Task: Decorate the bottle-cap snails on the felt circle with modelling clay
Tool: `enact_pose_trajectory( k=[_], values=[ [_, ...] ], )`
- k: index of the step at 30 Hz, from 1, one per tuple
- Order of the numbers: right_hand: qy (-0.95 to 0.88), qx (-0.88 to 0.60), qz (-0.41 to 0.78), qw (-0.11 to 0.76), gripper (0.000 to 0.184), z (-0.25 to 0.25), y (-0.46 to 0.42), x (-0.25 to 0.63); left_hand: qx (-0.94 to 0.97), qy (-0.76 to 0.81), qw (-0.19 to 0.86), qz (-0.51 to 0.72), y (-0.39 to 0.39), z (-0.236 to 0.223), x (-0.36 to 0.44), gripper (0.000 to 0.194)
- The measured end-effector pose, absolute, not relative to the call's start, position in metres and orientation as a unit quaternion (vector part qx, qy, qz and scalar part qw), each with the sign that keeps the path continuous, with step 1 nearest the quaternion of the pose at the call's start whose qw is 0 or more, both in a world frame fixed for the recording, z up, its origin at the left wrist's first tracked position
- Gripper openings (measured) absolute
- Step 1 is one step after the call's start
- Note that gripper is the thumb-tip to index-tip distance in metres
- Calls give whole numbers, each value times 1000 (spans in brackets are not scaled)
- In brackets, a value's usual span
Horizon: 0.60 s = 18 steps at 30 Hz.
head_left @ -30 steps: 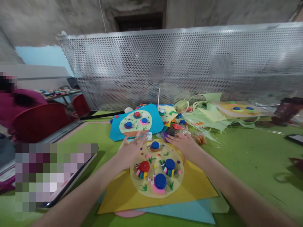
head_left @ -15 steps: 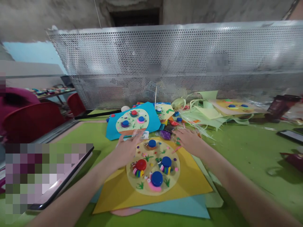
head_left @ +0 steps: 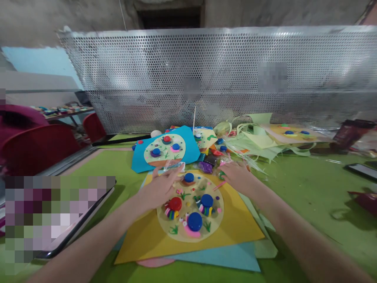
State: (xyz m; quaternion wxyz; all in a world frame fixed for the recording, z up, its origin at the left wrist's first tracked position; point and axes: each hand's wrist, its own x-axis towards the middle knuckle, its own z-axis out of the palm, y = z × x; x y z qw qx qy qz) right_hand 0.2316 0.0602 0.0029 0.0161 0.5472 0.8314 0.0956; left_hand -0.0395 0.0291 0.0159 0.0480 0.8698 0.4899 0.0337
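Observation:
A pale yellow paper disc [head_left: 188, 236] lies on an orange-yellow sheet [head_left: 235, 224], with clay snails on it made with blue caps [head_left: 194, 222] and a red cap [head_left: 175, 204], plus clay grass and dots. My left hand [head_left: 160, 186] is over the disc's upper left edge, fingers stretched and apart, holding nothing visible. Beyond its fingertips lies a clear plastic wrapper [head_left: 174, 166]. My right hand [head_left: 237, 177] is at the sheet's upper right, fingers spread and slightly bent beside small clay packets, including a purple packet [head_left: 205, 167]. Its fingertips partly cover a green piece.
A blue card [head_left: 191, 147] with a similar snail picture lies behind. Pale green paper strips [head_left: 253, 135] pile at back right. A tablet [head_left: 85, 220] lies left, a phone [head_left: 362, 172] right, near a dark cup [head_left: 352, 135]. A perforated metal panel [head_left: 165, 78] stands behind the table.
My left hand has shifted slightly right and down over the disc, its fingertips nearer the top blue cap. My right hand has barely moved.

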Motion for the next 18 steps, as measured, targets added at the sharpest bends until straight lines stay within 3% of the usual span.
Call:
enact_pose_trajectory(
  k=[12,18],
  values=[
    [835,546,70,-15,20,4,57,231,860,498,67,85,30,18,-43,65],
    [832,543,44,-102,42,5,59,229,838,509,36,195,35,27,-51,51]
  ],
)
